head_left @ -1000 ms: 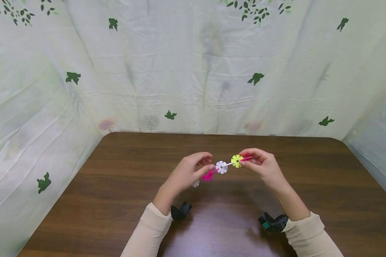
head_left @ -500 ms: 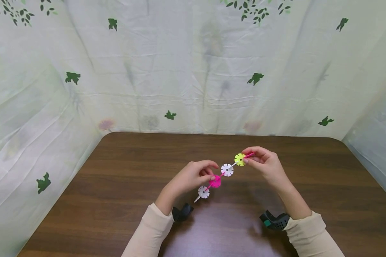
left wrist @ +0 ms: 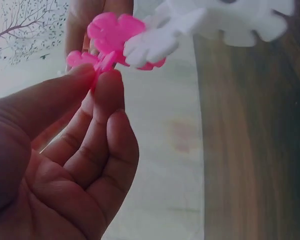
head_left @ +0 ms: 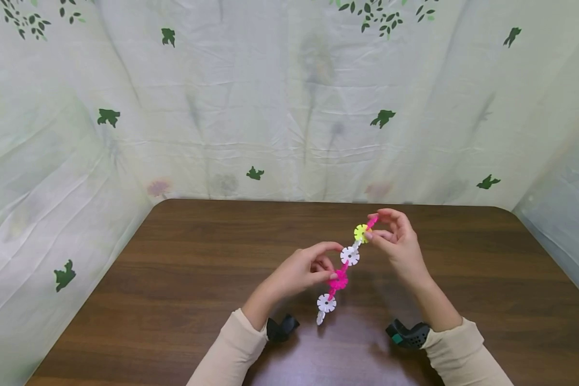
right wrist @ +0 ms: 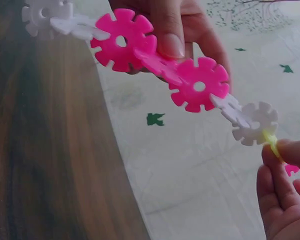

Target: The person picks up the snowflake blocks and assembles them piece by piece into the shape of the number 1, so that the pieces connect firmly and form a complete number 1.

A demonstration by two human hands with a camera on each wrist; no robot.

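Note:
A chain of notched interlocking plastic discs hangs between my hands above the table. In the head view, my left hand [head_left: 299, 273] pinches a pink disc [head_left: 340, 280] midway along it between thumb and fingers. My right hand [head_left: 399, 244] grips the upper end at the yellow disc [head_left: 361, 232], with a pink disc [head_left: 372, 222] beyond it. A white disc [head_left: 349, 256] sits between the hands. Another white disc [head_left: 326, 303] dangles below the left hand. The right wrist view shows the pink discs [right wrist: 199, 86] slotted crosswise into one another, and the yellow disc [right wrist: 271, 142] edge-on between finger and thumb.
The brown wooden table [head_left: 183, 300] stretches out under both hands. A pale curtain [head_left: 280, 107] with green leaf shapes hangs behind it and along the sides. Black cameras [head_left: 282, 328] are strapped to both wrists.
My left hand has moved right and down with the chain, which has swung from nearly level to steep. My right hand has risen slightly. The lower white discs have come into view.

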